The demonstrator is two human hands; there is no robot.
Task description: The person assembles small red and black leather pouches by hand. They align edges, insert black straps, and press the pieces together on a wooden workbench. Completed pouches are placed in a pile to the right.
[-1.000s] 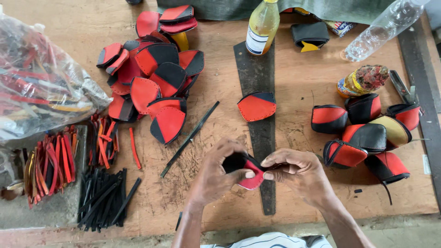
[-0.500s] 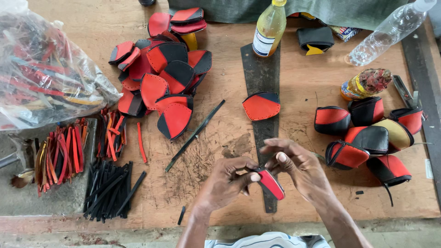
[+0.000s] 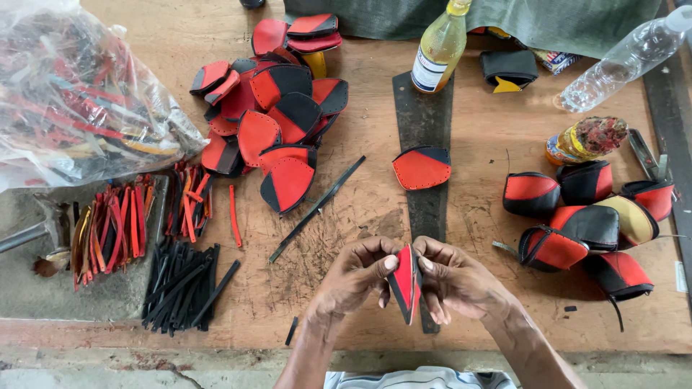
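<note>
Both of my hands grip one red and black leather piece (image 3: 406,282), held edge-on above the wooden bench near its front edge. My left hand (image 3: 355,275) pinches it from the left with the thumb on top. From the right, my right hand (image 3: 454,279) presses against the same piece. A single flat red and black piece (image 3: 422,167) lies on a dark tapered strip (image 3: 424,115) just beyond my hands. A long black strip (image 3: 317,209) lies diagonally to the left of it.
A heap of flat red and black pieces (image 3: 270,108) lies at back left. Sewn pouches (image 3: 584,223) cluster at right. A plastic bag of strips (image 3: 72,94), loose red strips (image 3: 119,223) and black strips (image 3: 184,281) sit left. Two bottles (image 3: 440,47) (image 3: 620,61) stand behind.
My hands have turned the leather piece from lying flat and tilted to standing edge-on between the fingers. The view has shifted slightly.
</note>
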